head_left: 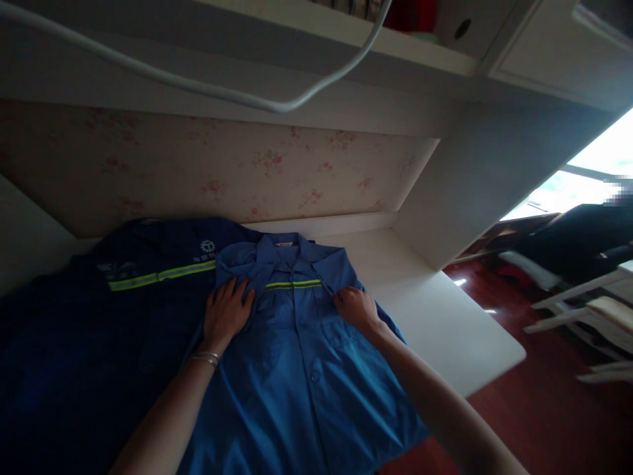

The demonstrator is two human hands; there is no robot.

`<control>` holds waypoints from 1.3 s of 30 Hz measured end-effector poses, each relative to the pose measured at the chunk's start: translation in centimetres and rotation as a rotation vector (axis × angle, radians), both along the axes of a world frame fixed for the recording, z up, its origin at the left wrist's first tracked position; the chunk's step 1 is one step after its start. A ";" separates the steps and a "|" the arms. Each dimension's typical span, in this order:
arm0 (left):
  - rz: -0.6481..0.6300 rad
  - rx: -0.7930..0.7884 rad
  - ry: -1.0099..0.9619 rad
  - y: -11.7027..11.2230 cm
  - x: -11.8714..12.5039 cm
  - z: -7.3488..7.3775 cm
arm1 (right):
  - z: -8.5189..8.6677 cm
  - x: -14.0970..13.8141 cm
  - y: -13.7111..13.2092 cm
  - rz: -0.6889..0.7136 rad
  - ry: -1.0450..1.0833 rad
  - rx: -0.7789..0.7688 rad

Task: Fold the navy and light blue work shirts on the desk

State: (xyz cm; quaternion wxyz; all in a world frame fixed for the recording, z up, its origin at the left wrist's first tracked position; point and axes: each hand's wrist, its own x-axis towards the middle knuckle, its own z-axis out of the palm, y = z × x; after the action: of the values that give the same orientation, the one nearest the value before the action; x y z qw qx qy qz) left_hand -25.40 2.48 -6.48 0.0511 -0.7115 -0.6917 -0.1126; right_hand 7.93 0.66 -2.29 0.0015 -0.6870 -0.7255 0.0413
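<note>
A blue work shirt (277, 389) lies front up, with its collar toward the wall and its lower part hanging over the near edge. A yellow-green reflective strip crosses its chest, and both short sleeves lie folded inward over the front. My left hand (227, 315) rests flat on the folded sleeve at the left, fingers spread. At the other side, my right hand (357, 309) has its fingers curled on the edge of the right sleeve, fingertips partly hidden. A darker navy work jacket (163, 310), with a reflective strip and a white gear logo, lies beside and partly under the shirt.
The white desktop (420, 297) reaches right to a rounded corner. Above hangs a shelf (297, 59) with a white cable (198, 89) drooping before it. A floral panel (277, 171) backs the desk. White chair legs (568, 303) and a window (583, 171) are at the right.
</note>
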 end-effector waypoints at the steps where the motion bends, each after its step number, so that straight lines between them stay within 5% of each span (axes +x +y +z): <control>1: -0.002 0.007 0.006 -0.1 0.0 0.1 | 0.2 -0.2 0.6 -0.008 0.014 0.009; 5: -0.007 0.025 0.021 -0.1 0.0 0.1 | 1.1 -1.9 4.3 -0.021 0.064 0.070; 11: 0.002 0.035 0.011 0.1 -0.2 -0.4 | 0.7 -4.3 9.5 -0.023 0.047 -0.055; 21: -0.005 0.019 0.012 0.1 -0.1 -0.2 | -0.2 -6.1 10.0 -0.014 0.115 0.017; 28: -0.006 0.039 -0.011 0.0 -0.2 -0.1 | 0.9 -4.6 5.6 0.072 0.223 0.071; 31: -0.008 0.032 -0.059 -0.5 0.1 0.1 | -0.3 -2.7 2.0 0.107 0.270 0.119; 35: -0.054 -0.044 -0.110 -0.6 0.2 0.5 | -3.0 -0.8 -1.4 0.179 0.264 -0.025; 39: -0.070 -0.084 -0.157 -1.0 -0.5 2.6 | -2.6 0.5 -4.4 0.258 0.512 0.025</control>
State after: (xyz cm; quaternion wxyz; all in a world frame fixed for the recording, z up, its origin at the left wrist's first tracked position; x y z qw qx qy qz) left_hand -25.93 1.51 -3.92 -0.0371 -0.7259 -0.6723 -0.1408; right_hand 8.40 -3.73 -4.85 0.1877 -0.5561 -0.7835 0.2043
